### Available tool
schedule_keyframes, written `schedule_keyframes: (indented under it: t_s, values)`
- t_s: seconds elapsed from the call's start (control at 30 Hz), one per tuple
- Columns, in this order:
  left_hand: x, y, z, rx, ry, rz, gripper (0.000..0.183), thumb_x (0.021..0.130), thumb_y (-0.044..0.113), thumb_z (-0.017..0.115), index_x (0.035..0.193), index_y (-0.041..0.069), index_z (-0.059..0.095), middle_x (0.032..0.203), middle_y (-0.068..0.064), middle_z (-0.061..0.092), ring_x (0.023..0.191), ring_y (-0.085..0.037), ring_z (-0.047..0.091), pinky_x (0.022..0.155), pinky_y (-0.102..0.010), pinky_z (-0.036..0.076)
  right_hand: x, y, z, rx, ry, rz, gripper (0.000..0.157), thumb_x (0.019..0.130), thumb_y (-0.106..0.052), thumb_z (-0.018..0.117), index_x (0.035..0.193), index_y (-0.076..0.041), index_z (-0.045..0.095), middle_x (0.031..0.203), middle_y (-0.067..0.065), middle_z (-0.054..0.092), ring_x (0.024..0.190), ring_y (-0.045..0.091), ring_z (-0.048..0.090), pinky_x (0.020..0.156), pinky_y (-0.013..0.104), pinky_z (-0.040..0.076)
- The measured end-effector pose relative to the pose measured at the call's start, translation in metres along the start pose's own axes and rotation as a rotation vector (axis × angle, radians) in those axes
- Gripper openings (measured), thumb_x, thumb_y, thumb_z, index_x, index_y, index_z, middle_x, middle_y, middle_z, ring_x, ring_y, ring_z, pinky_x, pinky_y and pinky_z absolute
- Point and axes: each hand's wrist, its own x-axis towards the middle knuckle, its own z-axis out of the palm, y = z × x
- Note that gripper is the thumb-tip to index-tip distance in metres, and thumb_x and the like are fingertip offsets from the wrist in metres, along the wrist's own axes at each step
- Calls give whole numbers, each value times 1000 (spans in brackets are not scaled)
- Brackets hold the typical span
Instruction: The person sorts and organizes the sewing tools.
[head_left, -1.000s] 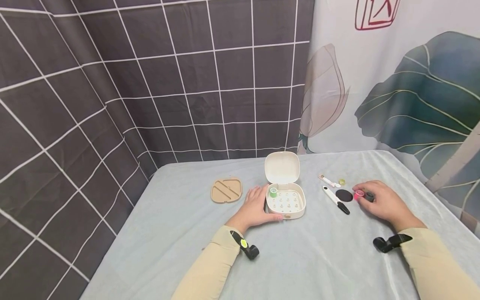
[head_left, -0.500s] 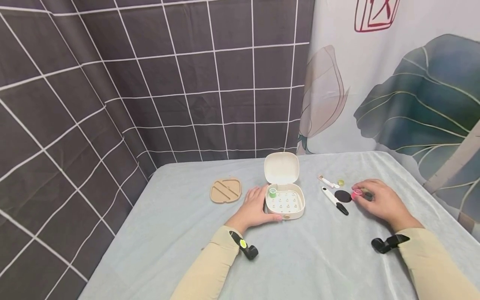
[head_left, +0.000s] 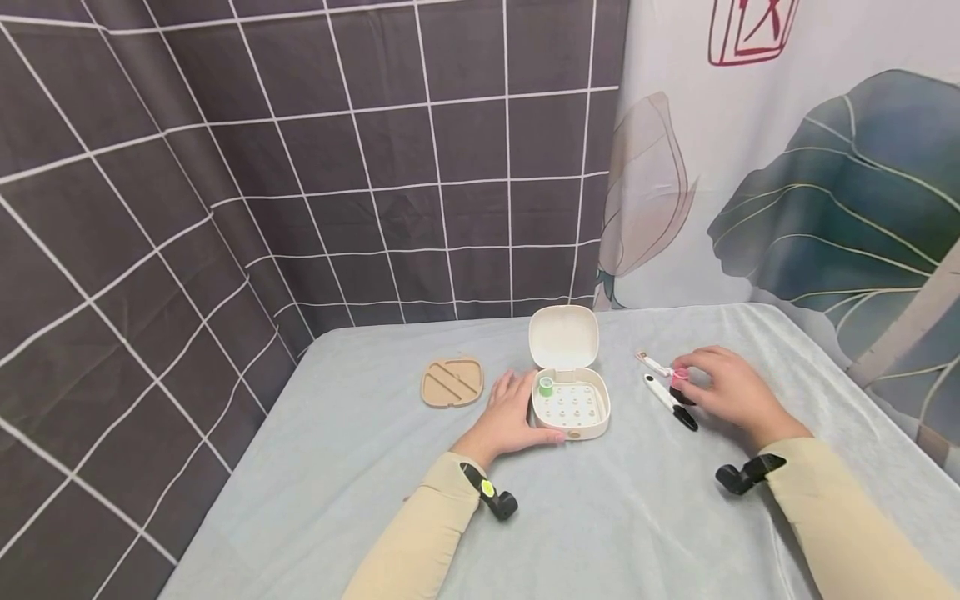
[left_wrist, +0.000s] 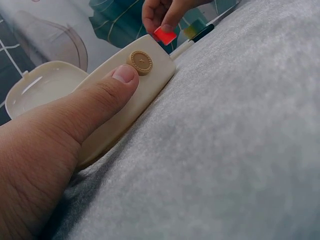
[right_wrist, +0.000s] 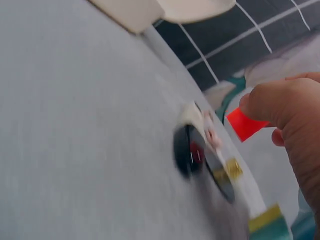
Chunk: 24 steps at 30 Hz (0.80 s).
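My left hand (head_left: 510,417) grips the small cream sewing box (head_left: 573,427), fingers along its left side and thumb across the front. In the left wrist view the thumb tip touches the round tan button (left_wrist: 141,63). The lid (head_left: 564,337) stands raised; a green thread spool (head_left: 546,387) sits in the back left corner among rows of small pegs. My right hand (head_left: 727,393) pinches a pinkish-red thread spool (right_wrist: 246,124) between thumb and fingers, held above the table in the right wrist view. In the head view this hand partly covers the black disc below.
A tan divided tray (head_left: 452,382) lies left of the box. Between box and right hand lie a white tool with a black end (head_left: 670,402) and a slim white-and-pink item (head_left: 654,363). The right wrist view shows a yellow ring (right_wrist: 233,169) and a teal spool (right_wrist: 271,227).
My right hand has lifted the pinkish-red spool and moved left with it, over the black disc. My left hand stays in place on the box.
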Motion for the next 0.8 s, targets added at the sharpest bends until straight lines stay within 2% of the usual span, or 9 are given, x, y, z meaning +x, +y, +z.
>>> schedule_keyframes:
  t_s: [0.23,0.47,0.8]
  values:
    - [-1,1,-1,11,-1,-27,116,71,77,74,161,24,23,166,-18,21,154,-40,2,124,-54,5,25,-23,13,44,-4,-47,23,77,-8,84,98,-6,76,89,3,71,89,28,64,79,48,50]
    - [-1,1,-2,9,-10,-46,121,70,76,75,163,23,19,167,-20,11,154,-41,-3,124,-53,3,45,-44,28,87,-37,-7,21,83,-12,81,102,-7,75,96,8,73,96,32,64,85,52,50]
    - [-1,2,-2,49,-41,-40,123,74,76,72,164,16,13,168,-21,6,154,-40,-2,124,-53,5,66,-73,50,147,-58,14,22,84,-13,80,104,-5,75,100,11,74,102,36,64,91,55,50]
